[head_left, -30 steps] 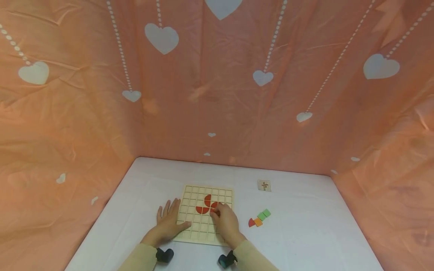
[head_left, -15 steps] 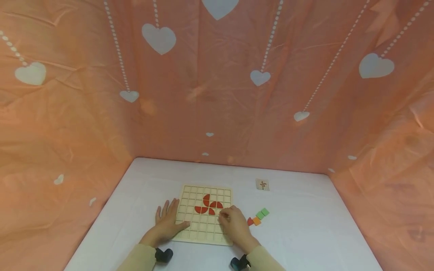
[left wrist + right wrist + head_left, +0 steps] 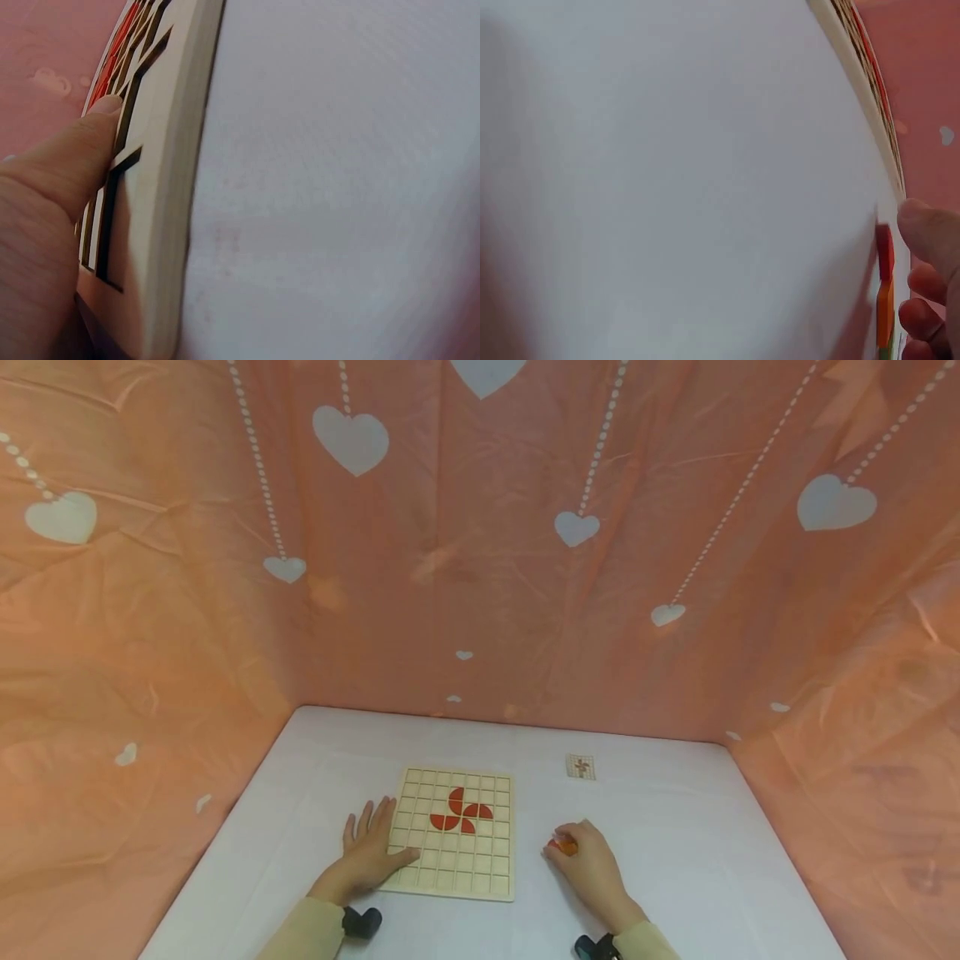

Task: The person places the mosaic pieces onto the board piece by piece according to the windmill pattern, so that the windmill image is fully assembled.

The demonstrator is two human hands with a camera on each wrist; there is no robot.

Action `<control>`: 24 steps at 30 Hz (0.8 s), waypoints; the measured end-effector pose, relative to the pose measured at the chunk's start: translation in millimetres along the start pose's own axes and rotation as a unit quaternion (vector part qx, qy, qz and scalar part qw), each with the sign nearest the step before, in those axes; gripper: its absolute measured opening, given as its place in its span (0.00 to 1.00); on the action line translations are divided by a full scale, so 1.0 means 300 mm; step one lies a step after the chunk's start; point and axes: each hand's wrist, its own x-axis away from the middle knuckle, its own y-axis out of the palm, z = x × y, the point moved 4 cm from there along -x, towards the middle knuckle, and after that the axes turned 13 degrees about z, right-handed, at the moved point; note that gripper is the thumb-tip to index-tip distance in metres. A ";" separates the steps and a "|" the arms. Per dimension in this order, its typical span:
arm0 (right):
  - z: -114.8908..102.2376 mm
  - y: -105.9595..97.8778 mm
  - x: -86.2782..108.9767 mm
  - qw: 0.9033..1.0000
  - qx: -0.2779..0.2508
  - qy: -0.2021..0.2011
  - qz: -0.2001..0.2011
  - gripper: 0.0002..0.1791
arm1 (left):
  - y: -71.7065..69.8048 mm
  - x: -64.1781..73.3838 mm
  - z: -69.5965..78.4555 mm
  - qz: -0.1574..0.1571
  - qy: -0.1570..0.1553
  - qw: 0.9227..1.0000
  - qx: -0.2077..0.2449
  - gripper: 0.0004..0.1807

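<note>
My right grip [image 3: 592, 866] was apart beside the red piece [image 3: 886, 253]; pinching its edges seemed best, my left grip [image 3: 366, 858] spread against the board [image 3: 457, 868].

Your left grip [image 3: 367, 858] hides part of the board's [image 3: 457, 868] left edge | your right grip [image 3: 592, 864]: cut by right wrist view's edge | green tile [image 3: 886, 352]: cut there too | card [image 3: 581, 767]: print too small
</note>
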 end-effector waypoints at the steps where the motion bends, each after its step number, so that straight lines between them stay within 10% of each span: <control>1: 0.008 -0.003 0.002 1.000 0.001 0.003 -0.003 0.18 | 0.000 -0.001 0.000 0.000 0.000 1.000 0.000 0.60; 24: -0.017 0.004 0.013 0.998 0.003 -0.052 -0.022 0.09 | -0.005 0.002 0.004 -0.002 -0.001 1.000 0.004 0.60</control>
